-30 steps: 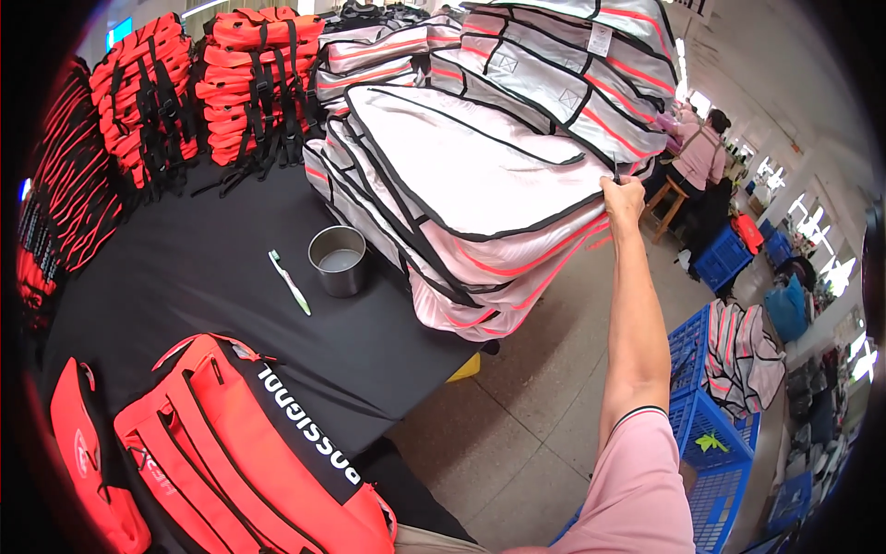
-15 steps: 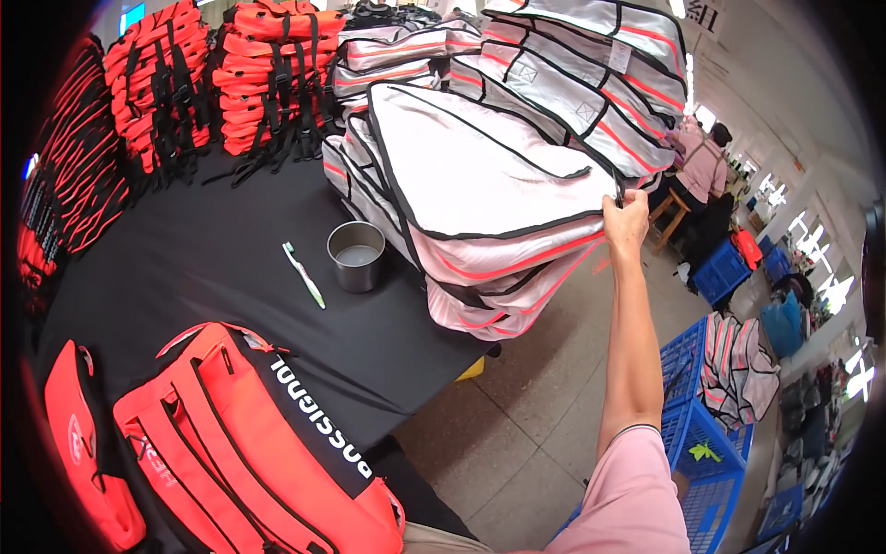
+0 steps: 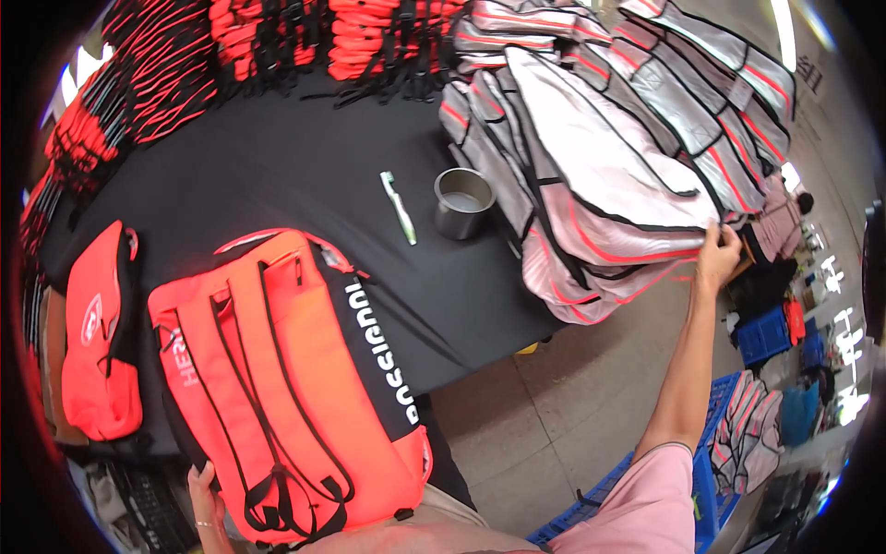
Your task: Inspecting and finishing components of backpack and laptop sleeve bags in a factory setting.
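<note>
My right hand (image 3: 717, 254) is closed on the near right corner of a white fabric bag piece (image 3: 591, 138) with black binding. That piece lies on top of a stack of similar grey-white pieces with red-orange stripes, hanging over the table's edge. My left hand (image 3: 204, 499) is at the lower left edge of a red and black backpack (image 3: 286, 369); its fingers are partly hidden, and it seems to grip that edge. The backpack lies in front of me, with black zip lines, and straps near my body.
On the black-covered table (image 3: 277, 166) are a metal cup (image 3: 461, 217) and a toothbrush (image 3: 399, 208). A smaller red bag (image 3: 101, 342) lies left. Stacks of red bags (image 3: 369, 42) line the back. Blue crates (image 3: 720, 415) stand on the floor at right; a person (image 3: 780, 222) is beyond.
The view has swung left and down, so the table's things appear farther right. My left hand has come into view beside the backpack. My right hand still holds the white piece's corner.
</note>
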Tool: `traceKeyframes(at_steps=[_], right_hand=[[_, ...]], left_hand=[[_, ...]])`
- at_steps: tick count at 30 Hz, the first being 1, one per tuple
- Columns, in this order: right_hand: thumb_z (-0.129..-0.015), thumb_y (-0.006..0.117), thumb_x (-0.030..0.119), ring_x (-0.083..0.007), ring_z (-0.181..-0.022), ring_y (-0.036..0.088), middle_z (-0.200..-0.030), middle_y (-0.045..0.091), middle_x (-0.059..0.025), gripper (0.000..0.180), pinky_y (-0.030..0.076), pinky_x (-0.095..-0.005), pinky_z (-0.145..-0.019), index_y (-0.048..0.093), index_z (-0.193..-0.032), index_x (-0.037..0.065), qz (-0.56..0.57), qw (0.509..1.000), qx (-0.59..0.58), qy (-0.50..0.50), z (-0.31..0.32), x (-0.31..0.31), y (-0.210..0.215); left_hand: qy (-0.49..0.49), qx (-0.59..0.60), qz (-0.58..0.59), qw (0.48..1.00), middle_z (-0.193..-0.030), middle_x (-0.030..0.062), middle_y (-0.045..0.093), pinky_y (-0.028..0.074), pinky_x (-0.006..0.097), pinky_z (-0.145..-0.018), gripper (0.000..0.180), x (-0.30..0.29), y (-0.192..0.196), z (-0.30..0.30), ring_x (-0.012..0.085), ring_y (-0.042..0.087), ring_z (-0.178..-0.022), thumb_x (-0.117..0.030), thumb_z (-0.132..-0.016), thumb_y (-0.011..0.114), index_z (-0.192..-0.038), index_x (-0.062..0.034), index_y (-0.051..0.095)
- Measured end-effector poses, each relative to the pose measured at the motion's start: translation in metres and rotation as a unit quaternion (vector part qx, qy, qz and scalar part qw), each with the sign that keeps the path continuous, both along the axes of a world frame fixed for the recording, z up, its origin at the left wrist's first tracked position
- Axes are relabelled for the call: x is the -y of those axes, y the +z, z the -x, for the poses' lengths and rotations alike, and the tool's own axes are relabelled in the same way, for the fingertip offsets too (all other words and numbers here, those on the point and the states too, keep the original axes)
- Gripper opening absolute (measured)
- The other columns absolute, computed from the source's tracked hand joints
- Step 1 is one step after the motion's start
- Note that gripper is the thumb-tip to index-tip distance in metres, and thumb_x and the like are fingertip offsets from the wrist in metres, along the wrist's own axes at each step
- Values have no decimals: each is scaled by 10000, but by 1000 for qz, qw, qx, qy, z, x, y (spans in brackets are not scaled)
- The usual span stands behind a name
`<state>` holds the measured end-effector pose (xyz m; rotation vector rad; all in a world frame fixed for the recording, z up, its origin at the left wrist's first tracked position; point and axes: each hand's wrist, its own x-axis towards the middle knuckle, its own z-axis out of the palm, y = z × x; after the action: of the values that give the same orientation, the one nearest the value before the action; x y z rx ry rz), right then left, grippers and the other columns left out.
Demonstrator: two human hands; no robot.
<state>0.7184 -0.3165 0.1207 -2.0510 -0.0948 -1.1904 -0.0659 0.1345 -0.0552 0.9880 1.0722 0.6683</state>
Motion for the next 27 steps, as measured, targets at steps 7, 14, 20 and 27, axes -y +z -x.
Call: traceKeyframes(at_steps=[7,14,20,27], right_hand=[[-937,613,64,-164,-988,566,-1104,600,-97,239,476,-295,-857,561,-1151,-31,1,970,66,235,189,-126,-14],[-884,653,9,-40,-659,525,-831,592,12,150,426,-178,-519,609,-1020,54,-71,766,-287,570,349,-274,-58],[-883,629,-34,-50,-779,573,-839,614,-6,118,477,-218,-678,612,-992,9,88,649,-286,700,443,-320,-90],[-897,633,19,-47,-771,571,-819,603,8,154,467,-195,-693,609,-1049,28,22,526,-425,737,505,-351,-135]], left_hand=[[54,14,6,998,-1146,85,638,527,343,-891,415,9,9,-14,192,638,-1004,-122,-867,655,-1244,13,547],[73,13,-30,997,-1080,67,656,516,302,-858,383,17,6,-15,143,634,-935,-196,-884,668,-1187,26,589],[33,3,-7,999,-1091,72,652,506,295,-864,411,27,-8,11,134,625,-941,-263,-902,660,-1169,43,600],[-47,215,99,970,-1340,120,522,431,373,-1036,634,32,-18,22,202,543,-1194,-157,-876,676,-1404,20,372]])
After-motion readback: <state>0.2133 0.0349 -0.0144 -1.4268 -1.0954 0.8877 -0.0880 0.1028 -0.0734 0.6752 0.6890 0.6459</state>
